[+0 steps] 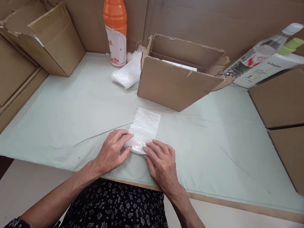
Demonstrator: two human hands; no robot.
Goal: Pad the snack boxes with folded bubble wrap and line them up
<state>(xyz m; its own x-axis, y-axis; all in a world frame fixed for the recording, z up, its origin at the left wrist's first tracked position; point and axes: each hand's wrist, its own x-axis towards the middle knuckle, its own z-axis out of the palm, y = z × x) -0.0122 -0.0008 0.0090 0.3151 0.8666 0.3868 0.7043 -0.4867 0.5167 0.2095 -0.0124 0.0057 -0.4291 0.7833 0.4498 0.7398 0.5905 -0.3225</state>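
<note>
A small rectangular piece of bubble wrap (145,127) lies flat on the pale green cloth (68,121) near the table's front edge. My left hand (113,150) rests on its near left corner, fingers pressing the edge. My right hand (161,161) lies beside it with fingertips on the near right corner. Both hands press the sheet down; neither lifts it.
An open cardboard box (176,79) stands just behind the bubble wrap. A bundle of bubble wrap (127,73) and an orange bottle (116,22) sit at the back. Cardboard pieces (49,37) are stacked left, flat cardboard (291,98) right, with a clear bottle (264,49) leaning there.
</note>
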